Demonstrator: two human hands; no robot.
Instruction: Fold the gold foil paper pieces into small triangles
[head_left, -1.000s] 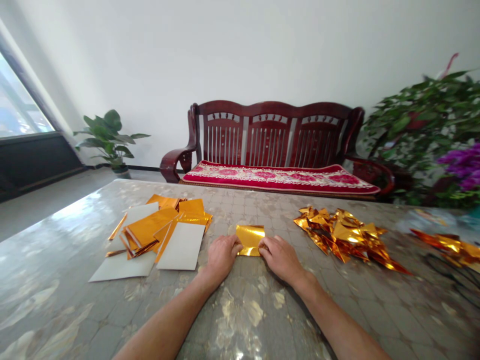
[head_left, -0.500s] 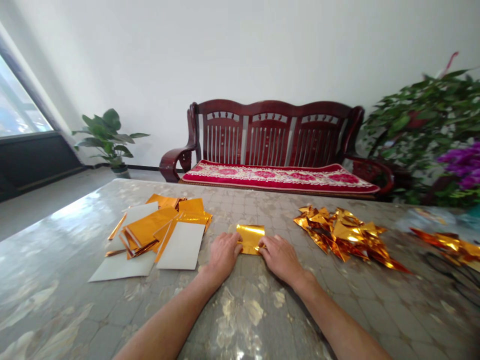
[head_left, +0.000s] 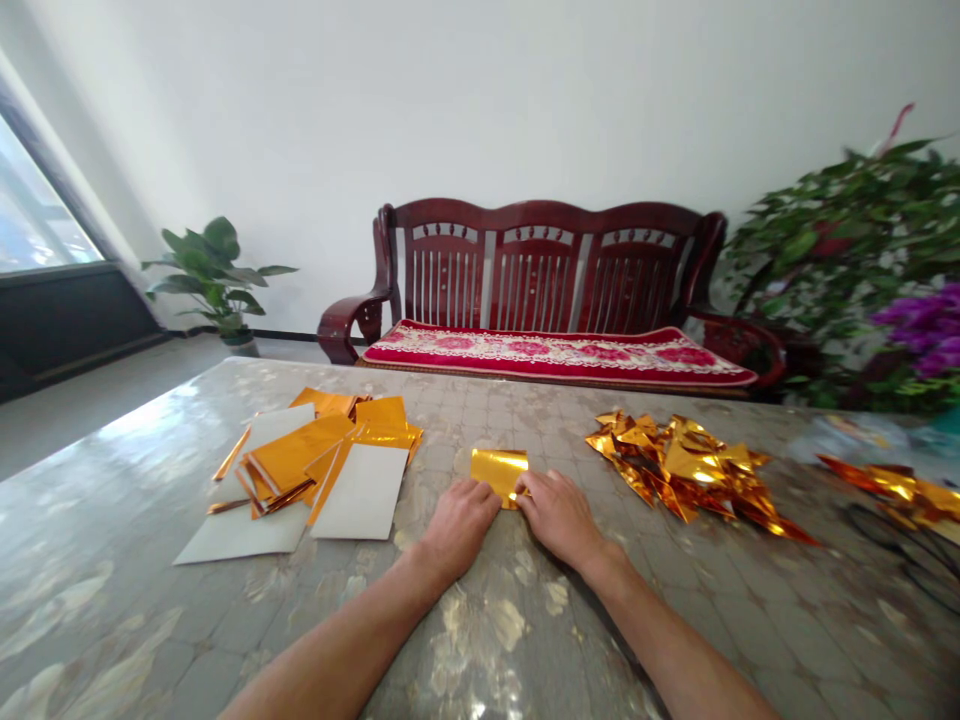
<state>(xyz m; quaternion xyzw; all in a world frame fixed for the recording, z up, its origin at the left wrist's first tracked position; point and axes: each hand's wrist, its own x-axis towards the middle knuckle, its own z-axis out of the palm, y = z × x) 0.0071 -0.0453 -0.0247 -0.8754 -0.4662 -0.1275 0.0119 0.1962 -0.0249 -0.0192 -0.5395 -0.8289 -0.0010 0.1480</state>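
Observation:
A shiny gold foil sheet lies on the patterned table in front of me. Over its lower left part sits my left hand, fingers together and pressed on the sheet. My right hand is closed at the lower right edge, fingertips pinching the foil there. To the left is a loose pile of orange-gold sheets, with pale backs showing on some, such as a white-backed sheet. Folded, pointed gold foil pieces are heaped to the right.
At the right edge lie more foil pieces, a clear plastic bag and a dark cable. Beyond the table stand a wooden bench with a red cushion and a potted plant.
My left hand has moved right and slightly down, from the sheet's left edge to over its lower part. The right hand has hardly moved.

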